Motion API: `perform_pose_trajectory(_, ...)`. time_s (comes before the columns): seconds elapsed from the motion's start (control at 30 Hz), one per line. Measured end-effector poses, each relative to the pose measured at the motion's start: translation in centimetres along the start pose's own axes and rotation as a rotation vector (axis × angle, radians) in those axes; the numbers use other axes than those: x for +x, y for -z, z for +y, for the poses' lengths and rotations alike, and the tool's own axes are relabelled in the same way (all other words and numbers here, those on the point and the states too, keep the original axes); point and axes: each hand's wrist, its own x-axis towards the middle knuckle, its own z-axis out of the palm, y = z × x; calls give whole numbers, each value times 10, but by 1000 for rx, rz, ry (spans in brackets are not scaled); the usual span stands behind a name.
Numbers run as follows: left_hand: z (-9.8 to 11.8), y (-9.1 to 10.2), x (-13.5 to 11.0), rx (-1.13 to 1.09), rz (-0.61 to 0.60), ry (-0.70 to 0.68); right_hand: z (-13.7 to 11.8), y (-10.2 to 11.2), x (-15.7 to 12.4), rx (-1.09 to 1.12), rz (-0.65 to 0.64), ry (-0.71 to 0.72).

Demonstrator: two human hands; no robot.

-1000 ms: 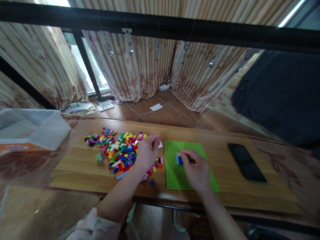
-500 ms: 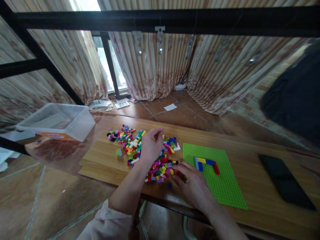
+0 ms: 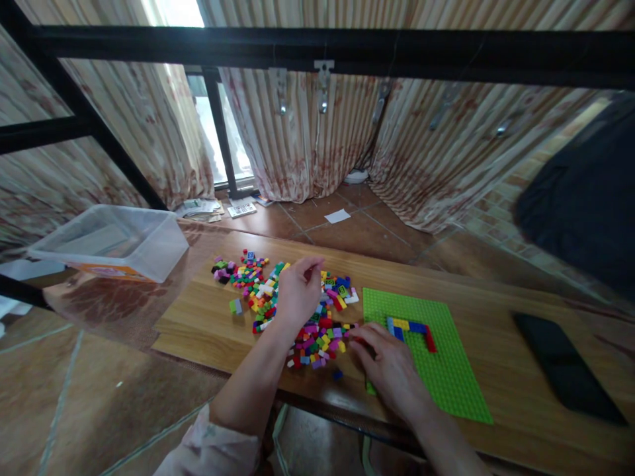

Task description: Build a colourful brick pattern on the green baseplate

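wood table (image 3: pixel 208 330) | tile floor (image 3: pixel 357 233), curtains (image 3: pixel 307 145) | left hand (image 3: pixel 296 294), right hand (image 3: pixel 391 370) at bricks (image 3: pixel 317 336), grips unclear

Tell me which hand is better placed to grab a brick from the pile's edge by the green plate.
Probably the right hand: its fingertips lie at the edge of the brick pile beside the green plate. The left hand sits farther back.

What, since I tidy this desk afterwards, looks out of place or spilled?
One small blue plastic brick lies alone near the wooden table's front edge, apart from the heap of coloured plastic bricks, where it could drop off. A white paper scrap lies on the tiled floor.
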Motion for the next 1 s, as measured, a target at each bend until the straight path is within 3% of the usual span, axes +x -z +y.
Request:
perform_pose_trajectory(0.17, 8, -6, -6, 19, -78, -36, -4, 11, -2, 114, 131, -31)
perform_pose_trajectory(0.33, 20, -21, -19, 75, -245, -126, -12, 19, -5, 168, 131, -54)
perform_pose_trajectory(0.5, 20, -31, -27, 125, -343, -196, 5, 36, -10, 136, 232, -109)
perform_pose_trajectory(0.63, 15, -20, -14, 114, -215, -153, 24, 45, -15, 106, 307, -180)
perform_pose_trajectory(0.8, 4, 3, 10, -128, 111, 71, 19, 27, -16, 95, 180, -142)
perform_pose_trajectory(1.0, -5, 13, 15, -195, 146, 97, -3, 4, -6, 7, 2, -81)
